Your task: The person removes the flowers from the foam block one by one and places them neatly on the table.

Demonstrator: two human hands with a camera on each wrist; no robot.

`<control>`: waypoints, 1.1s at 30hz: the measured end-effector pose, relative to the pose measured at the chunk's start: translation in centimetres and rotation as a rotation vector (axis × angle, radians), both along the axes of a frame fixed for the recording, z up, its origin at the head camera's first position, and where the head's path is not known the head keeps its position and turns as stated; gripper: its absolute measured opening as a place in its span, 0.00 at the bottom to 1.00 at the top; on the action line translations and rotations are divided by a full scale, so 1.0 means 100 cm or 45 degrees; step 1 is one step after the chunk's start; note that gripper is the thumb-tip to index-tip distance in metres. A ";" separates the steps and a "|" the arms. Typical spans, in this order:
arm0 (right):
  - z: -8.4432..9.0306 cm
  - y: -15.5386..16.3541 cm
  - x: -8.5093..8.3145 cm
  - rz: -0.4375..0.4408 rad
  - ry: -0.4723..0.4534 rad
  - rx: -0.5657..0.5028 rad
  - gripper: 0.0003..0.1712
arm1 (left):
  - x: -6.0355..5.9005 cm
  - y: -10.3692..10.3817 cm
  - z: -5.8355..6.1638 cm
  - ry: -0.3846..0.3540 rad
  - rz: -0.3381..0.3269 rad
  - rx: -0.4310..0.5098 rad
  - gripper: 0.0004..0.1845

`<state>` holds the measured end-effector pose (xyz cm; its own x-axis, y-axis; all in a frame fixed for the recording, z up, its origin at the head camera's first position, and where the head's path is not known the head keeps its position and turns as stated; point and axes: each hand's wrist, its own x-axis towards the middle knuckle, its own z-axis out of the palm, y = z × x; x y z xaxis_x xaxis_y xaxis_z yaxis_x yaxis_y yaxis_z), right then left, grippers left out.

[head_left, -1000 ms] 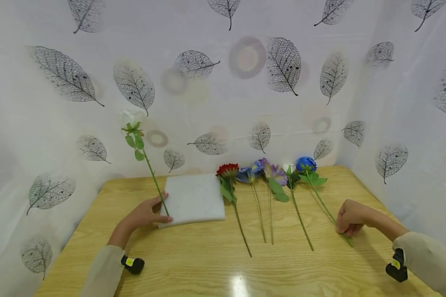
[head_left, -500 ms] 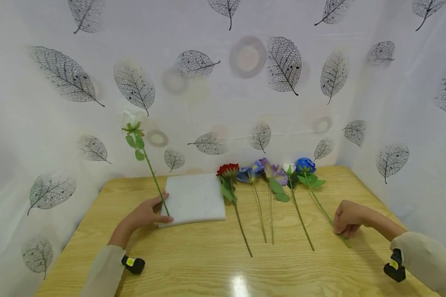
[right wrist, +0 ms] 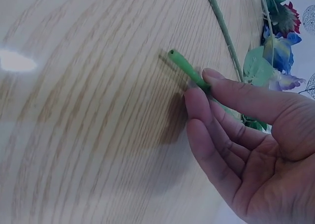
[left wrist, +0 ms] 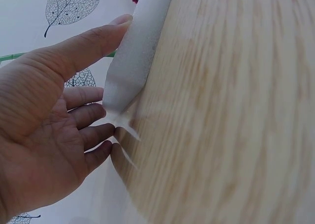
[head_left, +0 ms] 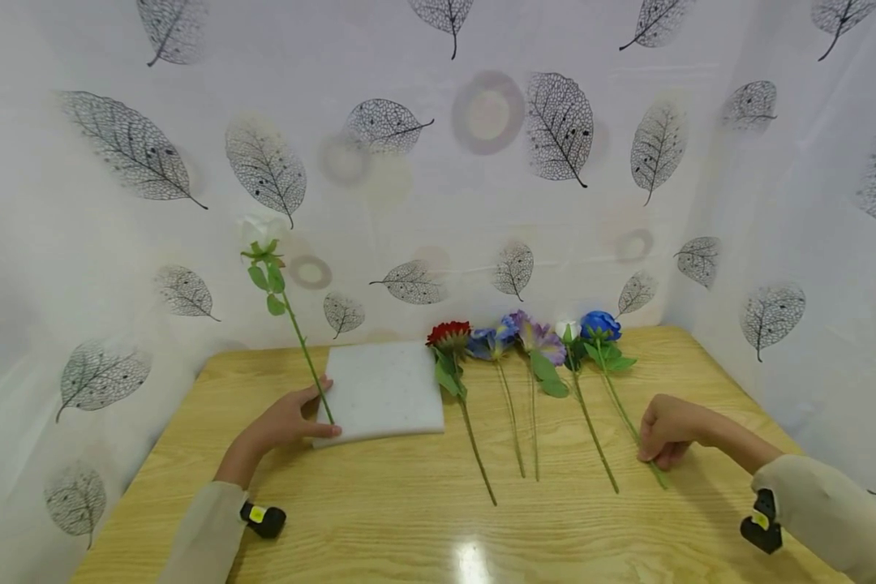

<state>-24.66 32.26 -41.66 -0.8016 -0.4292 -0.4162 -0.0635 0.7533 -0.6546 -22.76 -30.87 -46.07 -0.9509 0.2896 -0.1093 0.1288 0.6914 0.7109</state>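
Pinching the blue rose's stem, one flower already standing

Judging by the layout, the work looks barely begun: a single white rose (head_left: 261, 233) stands upright at the left edge of the foam pad (head_left: 381, 391), which lies near the table's (head_left: 409, 519) far left. The left hand (head_left: 281, 422) rests at that same edge, fingers relaxed and slightly spread, thumb along the pad's side; whether they touch the stem I cannot tell. Five flowers lie flat in a row right of the pad: red flower (head_left: 448, 333), two purple-blue ones, a small white bud (head_left: 567, 329) and the blue rose (head_left: 600, 324). The right hand (head_left: 667, 430), near the right edge, pinches the blue rose's stem near its lower end between thumb and fingertips (right wrist: 196, 93), the stem lying on the wood. Five flowers seem left to place.
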 end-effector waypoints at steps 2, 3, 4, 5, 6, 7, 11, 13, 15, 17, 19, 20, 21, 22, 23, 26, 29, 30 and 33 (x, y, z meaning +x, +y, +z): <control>0.001 -0.003 0.000 0.001 0.003 0.008 0.12 | 0.000 0.000 0.000 -0.004 0.006 0.004 0.57; 0.002 -0.004 0.000 -0.004 0.002 0.014 0.12 | -0.001 0.000 0.000 -0.003 0.007 0.001 0.57; 0.003 -0.006 0.000 -0.008 0.000 0.018 0.13 | -0.001 0.000 0.000 -0.001 0.006 -0.001 0.57; 0.004 -0.007 0.000 -0.006 -0.002 0.021 0.13 | -0.001 0.000 0.000 0.001 0.006 -0.001 0.57; 0.004 -0.007 0.001 -0.003 -0.003 0.023 0.13 | -0.001 0.000 0.000 -0.002 0.012 0.003 0.57; 0.004 -0.008 0.001 -0.004 -0.007 0.026 0.12 | 0.000 0.000 0.000 -0.003 0.014 0.003 0.57; 0.004 -0.009 0.003 -0.002 -0.020 0.027 0.12 | 0.001 0.000 0.000 -0.010 0.017 0.010 0.57; 0.004 -0.008 0.003 0.001 -0.025 0.024 0.12 | 0.001 0.000 0.000 -0.017 0.021 0.013 0.57; 0.005 -0.008 0.003 0.012 -0.026 0.022 0.12 | 0.001 0.001 0.000 -0.016 0.022 0.010 0.57; 0.005 -0.008 0.003 0.023 -0.026 0.016 0.12 | 0.001 0.001 0.000 -0.013 0.024 0.007 0.57; 0.006 -0.007 0.003 0.036 -0.025 0.014 0.12 | 0.001 0.001 0.000 -0.011 0.024 0.008 0.57; 0.006 -0.008 0.003 0.038 -0.027 0.015 0.12 | 0.001 0.000 0.000 -0.010 0.023 0.010 0.57; 0.006 -0.008 0.003 0.038 -0.030 0.016 0.12 | 0.001 0.000 -0.001 -0.008 0.022 0.010 0.57; 0.006 -0.008 0.003 0.040 -0.032 0.016 0.12 | 0.001 0.000 -0.001 -0.006 0.020 0.009 0.57; 0.007 -0.008 0.003 0.047 -0.032 0.017 0.12 | 0.001 0.000 -0.001 -0.006 0.020 0.010 0.57; 0.009 -0.009 0.003 0.044 -0.039 0.020 0.12 | 0.001 0.000 -0.001 -0.005 0.019 0.007 0.57; 0.010 -0.009 0.003 0.042 -0.044 0.028 0.12 | 0.001 0.000 -0.001 -0.002 0.019 0.012 0.57; 0.010 -0.010 0.004 0.032 -0.049 0.033 0.12 | 0.001 0.000 -0.001 0.000 0.018 0.014 0.57; 0.010 -0.010 0.004 0.023 -0.057 0.038 0.12 | 0.000 0.000 -0.002 0.007 0.016 0.018 0.56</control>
